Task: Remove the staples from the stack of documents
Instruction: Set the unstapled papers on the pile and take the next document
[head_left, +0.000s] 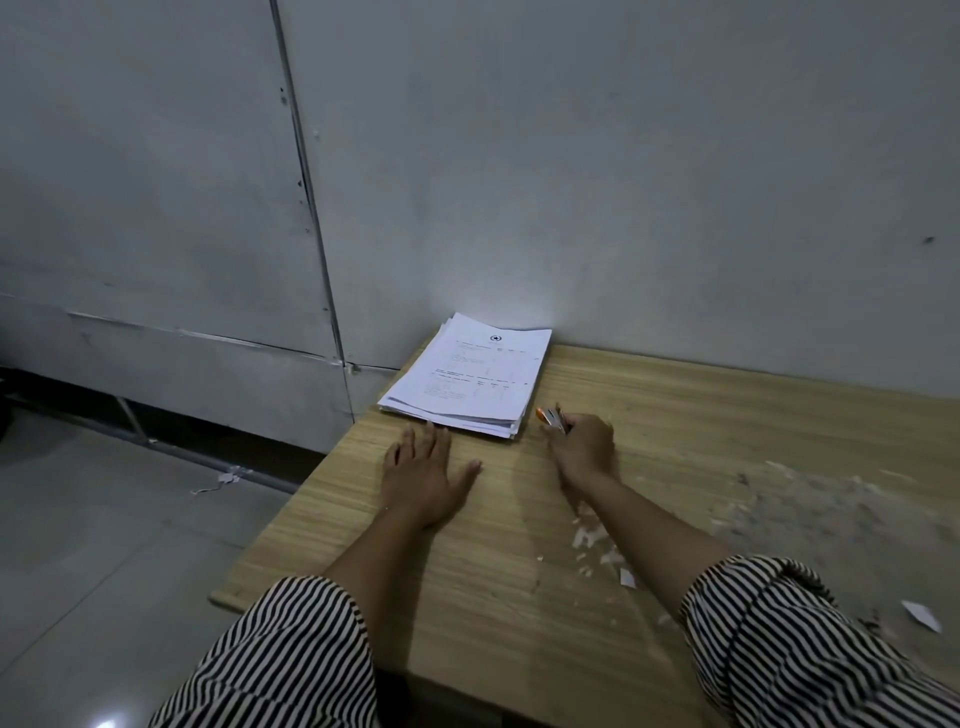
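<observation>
A stack of white printed documents (470, 379) lies at the far left corner of the wooden table (675, 426), against the wall. My left hand (423, 470) rests flat on the table with straight fingers, its fingertips just short of the stack's near edge. My right hand (584, 441) grips an orange and metal staple remover (551, 417) right beside the stack's near right corner. The tool's tip points toward the papers. No staple shows at this distance.
Small torn paper scraps (597, 540) and dusty bits litter the table under and to the right of my right forearm. A larger white scrap (920, 616) lies near the right edge. The table's left edge drops to a grey tiled floor (104, 545). A grey wall stands behind.
</observation>
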